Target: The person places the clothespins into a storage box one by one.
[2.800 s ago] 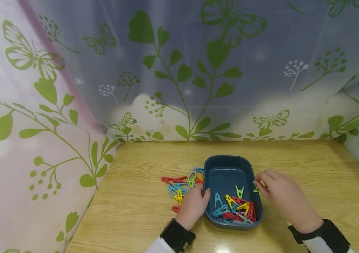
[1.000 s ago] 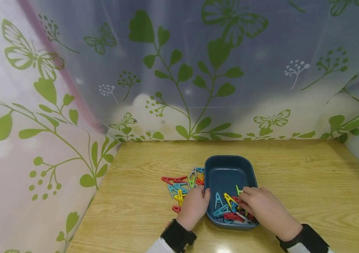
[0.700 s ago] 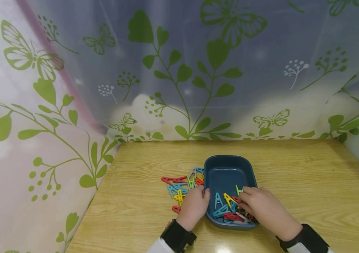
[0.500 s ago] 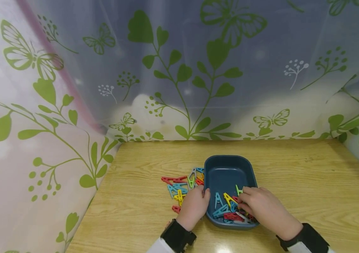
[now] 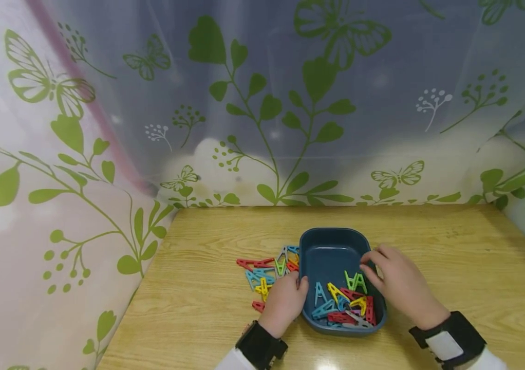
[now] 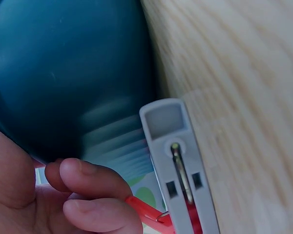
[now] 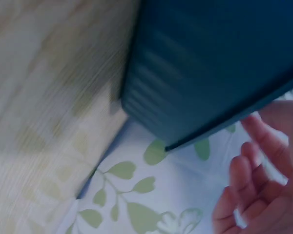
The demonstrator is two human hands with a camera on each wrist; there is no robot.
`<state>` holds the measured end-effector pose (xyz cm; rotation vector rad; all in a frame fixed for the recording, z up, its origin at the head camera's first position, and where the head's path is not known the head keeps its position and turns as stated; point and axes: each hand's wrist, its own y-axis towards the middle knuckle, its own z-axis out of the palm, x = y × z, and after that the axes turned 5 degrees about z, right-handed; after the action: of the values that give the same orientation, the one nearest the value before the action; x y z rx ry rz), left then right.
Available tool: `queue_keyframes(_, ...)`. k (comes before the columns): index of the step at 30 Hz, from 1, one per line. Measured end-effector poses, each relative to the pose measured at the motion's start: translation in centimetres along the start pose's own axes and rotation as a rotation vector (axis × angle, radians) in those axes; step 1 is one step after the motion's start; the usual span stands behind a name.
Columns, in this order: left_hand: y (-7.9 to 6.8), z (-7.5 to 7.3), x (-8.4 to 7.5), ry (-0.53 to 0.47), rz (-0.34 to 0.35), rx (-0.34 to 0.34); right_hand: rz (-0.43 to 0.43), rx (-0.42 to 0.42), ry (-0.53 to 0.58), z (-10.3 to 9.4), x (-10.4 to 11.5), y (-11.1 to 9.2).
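Note:
A dark blue plastic bin point(image 5: 332, 259) stands on the table, with several colored clothespins point(image 5: 342, 317) piled at its near end. Two light green clothespins point(image 5: 357, 281) lie in it near the right wall. My left hand point(image 5: 284, 303) holds the bin's left side, thumb at the rim; in the left wrist view its fingers point(image 6: 100, 214) are curled beside the wall, close to a grey clothespin point(image 6: 168, 146) and a red clothespin point(image 6: 149, 212). My right hand point(image 5: 398, 282) is over the bin's right rim, fingers loosely bent, nothing visible between them.
Left of the bin, several loose clothespins point(image 5: 258, 272) in red, blue, yellow, green and grey lie on the wooden table point(image 5: 207, 318), some partly hidden by the left hand. A leaf-and-butterfly patterned curtain point(image 5: 262, 128) borders the table behind and at the sides.
The green clothespin that my right hand pinched beside the bin now lies inside it. After reaching into the bin, the right hand has moved back up and right. My left hand stays put.

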<state>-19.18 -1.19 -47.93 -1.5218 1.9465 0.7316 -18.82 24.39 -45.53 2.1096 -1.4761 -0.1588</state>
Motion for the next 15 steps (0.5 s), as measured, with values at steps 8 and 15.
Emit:
queue_keyframes(8,0.0,0.1,0.0,0.004,-0.009,0.002,0.257,0.058,0.146,0.4,-1.3,0.9)
queue_keyframes(15,0.1,0.1,0.0,0.003,-0.010,0.003,0.377,0.074,0.262,1.2,-1.5,1.6)
